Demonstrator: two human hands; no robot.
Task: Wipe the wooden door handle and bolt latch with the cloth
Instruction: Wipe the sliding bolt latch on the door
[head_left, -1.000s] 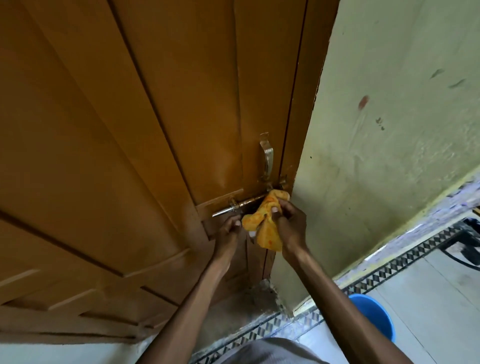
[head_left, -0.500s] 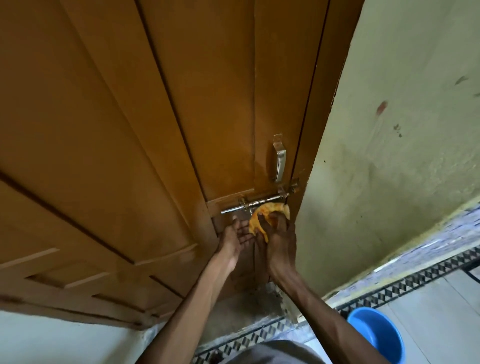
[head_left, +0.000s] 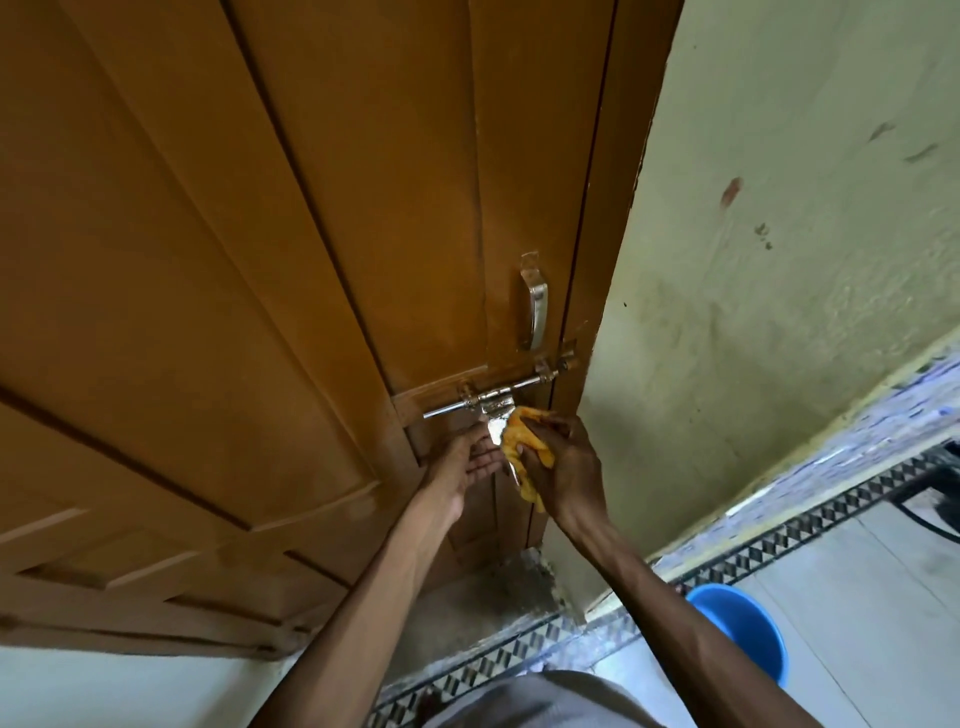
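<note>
A brown wooden door (head_left: 322, 249) carries a silver pull handle (head_left: 536, 306) and, just below it, a silver bolt latch (head_left: 498, 397) whose hasp flap hangs down. My right hand (head_left: 563, 470) is shut on a crumpled yellow cloth (head_left: 522, 449), which is pressed against the hanging flap under the bolt. My left hand (head_left: 470, 460) lies with fingers apart on the door just left of the cloth, under the bolt rod, holding nothing. The handle above is untouched.
A pale green wall (head_left: 769, 260) meets the door frame on the right. A blue bucket (head_left: 743, 631) stands on the tiled floor at lower right, beside a patterned tile border (head_left: 810, 530). A rough concrete threshold (head_left: 483, 608) lies under the door.
My right hand with the cloth has dropped from the bolt's right end to the hanging flap below the rod. The left hand stayed on the door. The camera has moved closer.
</note>
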